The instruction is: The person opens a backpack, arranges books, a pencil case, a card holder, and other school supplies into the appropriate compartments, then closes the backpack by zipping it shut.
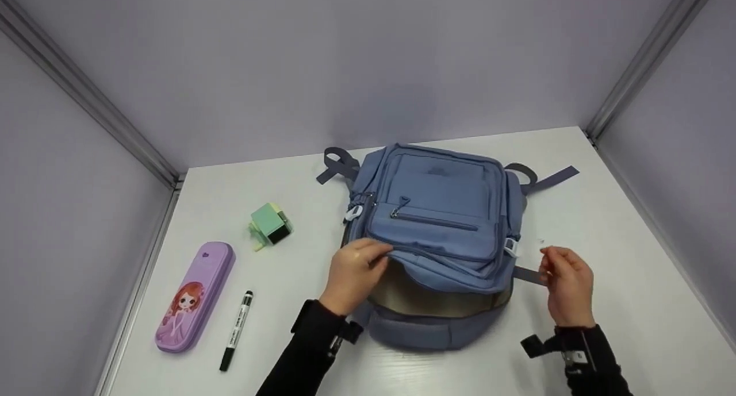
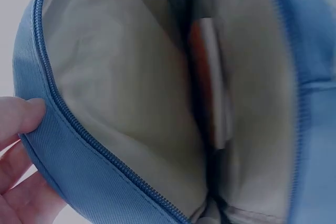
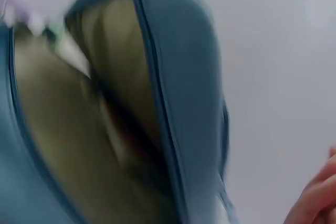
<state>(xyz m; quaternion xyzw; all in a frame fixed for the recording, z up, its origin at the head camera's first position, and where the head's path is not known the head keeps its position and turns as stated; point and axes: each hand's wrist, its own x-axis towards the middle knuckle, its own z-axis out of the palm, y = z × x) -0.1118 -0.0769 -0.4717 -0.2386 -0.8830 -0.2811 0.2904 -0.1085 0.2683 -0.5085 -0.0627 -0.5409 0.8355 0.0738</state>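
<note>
A blue backpack (image 1: 440, 189) lies on the white table with its main compartment unzipped and gaping toward me. My left hand (image 1: 356, 272) pinches the upper edge of the opening at its left side, thumb on the fabric beside the zipper (image 2: 79, 124). Inside the beige lining, an orange-brown and white flat item (image 2: 210, 82) stands upright, seen in the left wrist view. Off the backpack's right side is my right hand (image 1: 568, 287), fingers loosely bent, beside a dark strap (image 1: 528, 275). The right wrist view shows only part of this hand, apart from the bag.
On the left of the table lie a purple pencil case (image 1: 198, 298) with a cartoon girl and a black-and-white marker (image 1: 237, 330). A small green and black block-like object (image 1: 270, 223) sits farther back. Grey panels (image 1: 374, 57) enclose the table behind and at both sides.
</note>
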